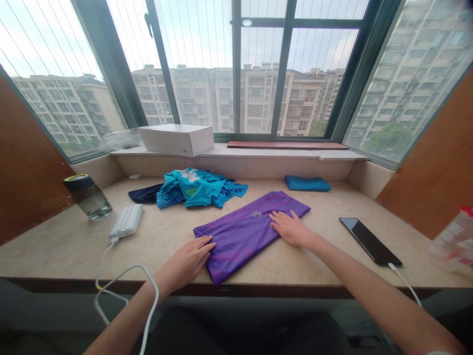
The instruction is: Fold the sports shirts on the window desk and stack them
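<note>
A beige, marbled counter with a dark front edge. On it, at a slant, lies a folded purple garment. Behind the purple garment, to its left, is a rumpled heap of bright blue clothes beside a navy piece; behind, to its right, a folded blue cloth. Left of it are a white power bank and a clear bottle; right, a black phone and, farther right, what seems a clear, red-topped container.

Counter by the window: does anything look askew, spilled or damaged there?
No spill or damage shows. The blue clothes lie in a crumpled heap, unlike the smoothed purple cloth under the left hand and right hand. The white cable from the power bank dangles untidily over the counter edge.
</note>
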Demonstrator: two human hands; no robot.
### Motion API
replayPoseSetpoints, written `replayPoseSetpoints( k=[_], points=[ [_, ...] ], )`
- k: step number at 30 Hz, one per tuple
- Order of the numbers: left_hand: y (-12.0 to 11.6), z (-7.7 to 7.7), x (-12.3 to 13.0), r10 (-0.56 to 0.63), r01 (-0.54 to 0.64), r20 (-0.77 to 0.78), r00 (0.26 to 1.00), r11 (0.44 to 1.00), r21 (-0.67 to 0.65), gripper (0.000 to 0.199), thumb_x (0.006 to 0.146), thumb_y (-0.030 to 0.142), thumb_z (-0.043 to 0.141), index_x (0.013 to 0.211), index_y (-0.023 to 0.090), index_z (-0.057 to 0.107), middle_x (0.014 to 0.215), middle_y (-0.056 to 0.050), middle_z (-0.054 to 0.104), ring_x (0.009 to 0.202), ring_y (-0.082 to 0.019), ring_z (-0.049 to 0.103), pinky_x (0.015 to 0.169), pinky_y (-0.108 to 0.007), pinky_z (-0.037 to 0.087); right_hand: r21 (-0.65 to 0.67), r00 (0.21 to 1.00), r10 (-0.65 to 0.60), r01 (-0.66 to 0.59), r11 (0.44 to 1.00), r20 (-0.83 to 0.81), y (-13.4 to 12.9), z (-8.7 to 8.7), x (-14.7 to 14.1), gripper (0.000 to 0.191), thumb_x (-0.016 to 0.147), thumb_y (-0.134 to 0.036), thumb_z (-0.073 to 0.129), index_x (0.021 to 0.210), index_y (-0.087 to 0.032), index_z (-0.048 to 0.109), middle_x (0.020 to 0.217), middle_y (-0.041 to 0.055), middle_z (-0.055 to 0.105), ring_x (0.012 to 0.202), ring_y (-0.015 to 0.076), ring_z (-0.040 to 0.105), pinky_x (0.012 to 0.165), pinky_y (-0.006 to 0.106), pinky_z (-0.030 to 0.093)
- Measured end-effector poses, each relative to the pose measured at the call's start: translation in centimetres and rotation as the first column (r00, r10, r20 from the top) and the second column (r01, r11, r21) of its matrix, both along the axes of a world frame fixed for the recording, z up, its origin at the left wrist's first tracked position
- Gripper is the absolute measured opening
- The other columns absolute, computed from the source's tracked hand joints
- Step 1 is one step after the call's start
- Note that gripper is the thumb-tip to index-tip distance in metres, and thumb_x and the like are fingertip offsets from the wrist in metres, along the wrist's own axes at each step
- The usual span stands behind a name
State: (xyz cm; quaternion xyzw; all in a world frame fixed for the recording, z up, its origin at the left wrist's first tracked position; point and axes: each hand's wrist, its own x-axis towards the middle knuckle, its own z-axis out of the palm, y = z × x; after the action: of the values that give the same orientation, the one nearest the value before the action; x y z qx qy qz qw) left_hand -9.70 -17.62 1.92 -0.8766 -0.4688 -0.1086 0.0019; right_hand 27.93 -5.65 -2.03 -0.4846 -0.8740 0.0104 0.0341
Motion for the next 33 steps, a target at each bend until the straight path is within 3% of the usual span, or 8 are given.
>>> replayPoseSetpoints(
  k=[4, 7, 10, 13, 17, 25, 29, 33],
  points=[
    [-1.9, 0.8, 3.3, -0.14, 0.142, 0.083, 0.987, 0.99, -0.016, 0.036, 0.099, 0.023, 0.048, 0.13, 0.021, 0.066, 0.133, -0.009, 0.068, 0.122, -0.024, 0.064, 0.107, -0.041, 0.052, 0.121, 0.982, -0.184, 0.177, 0.977, 0.048, 4.1, 1.6, 1.0, 0.048, 0.102, -0.028, 0.039, 0.147, -0.022, 0.052, 0.159, 0.0144, 0.041, 0.148, 0.0356, 0.034, 0.118, 0.067, 0.017],
    [-3.2, 0.8, 6.0, -0.227, 0.229, 0.117, 0.967, 0.974, -0.002, 0.04, 0.097, 0.021, 0.053, 0.136, 0.021, 0.061, 0.138, -0.01, 0.064, 0.126, -0.025, 0.061, 0.108, -0.042, 0.052, 0.198, 0.98, -0.201, 0.198, 0.96, -0.006, 4.5, 2.7, 0.0, 0.047, 0.098, -0.019, 0.043, 0.144, -0.016, 0.055, 0.156, 0.0186, 0.043, 0.147, 0.0353, 0.036, 0.12, 0.062, 0.02],
    [-3.0, 0.0, 7.2, -0.157, 0.15, 0.128, 0.979, 0.987, 0.06, 0.043, 0.096, 0.022, 0.055, 0.139, 0.017, 0.057, 0.144, -0.014, 0.059, 0.132, -0.029, 0.056, 0.109, -0.047, 0.05, 0.134, 0.984, 0.024, -0.001, 0.991, -0.174, 0.9, 3.1, -2.1, 0.043, 0.102, -0.029, 0.044, 0.138, -0.015, 0.061, 0.148, 0.0179, 0.054, 0.138, 0.0299, 0.05, 0.117, 0.048, 0.037],
    [-1.8, -0.9, 7.1, -0.077, 0.067, 0.119, 0.99, 0.995, 0.08, 0.038, 0.097, 0.023, 0.054, 0.134, 0.015, 0.061, 0.139, -0.015, 0.062, 0.128, -0.03, 0.059, 0.107, -0.048, 0.052, 0.04, 0.916, 0.261, -0.262, 0.964, -0.305, -4.9, 3.1, -3.7, 0.044, 0.102, -0.045, 0.047, 0.136, -0.021, 0.063, 0.144, 0.012, 0.06, 0.134, 0.0268, 0.055, 0.113, 0.043, 0.044],
    [-0.5, -1.7, 6.6, -0.077, 0.07, 0.09, 0.993, 0.995, 0.073, 0.032, 0.098, 0.022, 0.055, 0.127, 0.016, 0.066, 0.133, -0.013, 0.067, 0.122, -0.027, 0.063, 0.107, -0.044, 0.052, 0.018, 0.9, 0.279, -0.289, 0.957, -0.334, -10.3, 2.9, -4.1, 0.045, 0.098, -0.046, 0.057, 0.136, -0.022, 0.064, 0.14, 0.012, 0.063, 0.126, 0.0286, 0.061, 0.108, 0.043, 0.048],
    [0.1, -2.3, 6.5, -0.106, 0.098, 0.08, 0.991, 0.99, 0.099, 0.027, 0.098, 0.019, 0.054, 0.12, 0.019, 0.07, 0.132, -0.012, 0.067, 0.118, -0.026, 0.065, 0.103, -0.044, 0.054, 0.194, 0.862, 0.36, -0.309, 0.931, -0.356, -10.6, 1.8, -4.3, 0.022, 0.098, -0.023, 0.059, 0.111, -0.024, 0.076, 0.124, 0.0102, 0.072, 0.114, 0.026, 0.067, 0.104, 0.047, 0.049],
    [0.1, -2.3, 6.6, -0.103, 0.095, 0.092, 0.99, 0.992, 0.089, 0.031, 0.095, 0.014, 0.056, 0.124, 0.018, 0.068, 0.133, -0.013, 0.066, 0.119, -0.028, 0.064, 0.102, -0.046, 0.054, 0.295, 0.805, 0.45, -0.354, 0.888, -0.387, -10.9, 2.0, -3.9, 0.027, 0.101, -0.015, 0.05, 0.115, -0.02, 0.072, 0.118, 0.0094, 0.075, 0.11, 0.0215, 0.069, 0.108, 0.047, 0.046],
    [-0.2, -2.0, 6.5, -0.142, 0.135, 0.076, 0.987, 0.986, 0.097, 0.036, 0.094, 0.008, 0.053, 0.123, 0.021, 0.069, 0.132, -0.011, 0.067, 0.12, -0.027, 0.064, 0.104, -0.047, 0.053, 0.262, 0.777, 0.517, -0.448, 0.855, -0.358, -11.6, 2.6, -2.6, 0.026, 0.1, -0.017, 0.052, 0.118, -0.021, 0.071, 0.12, 0.0093, 0.074, 0.117, 0.0224, 0.065, 0.109, 0.045, 0.047]
  ],
)
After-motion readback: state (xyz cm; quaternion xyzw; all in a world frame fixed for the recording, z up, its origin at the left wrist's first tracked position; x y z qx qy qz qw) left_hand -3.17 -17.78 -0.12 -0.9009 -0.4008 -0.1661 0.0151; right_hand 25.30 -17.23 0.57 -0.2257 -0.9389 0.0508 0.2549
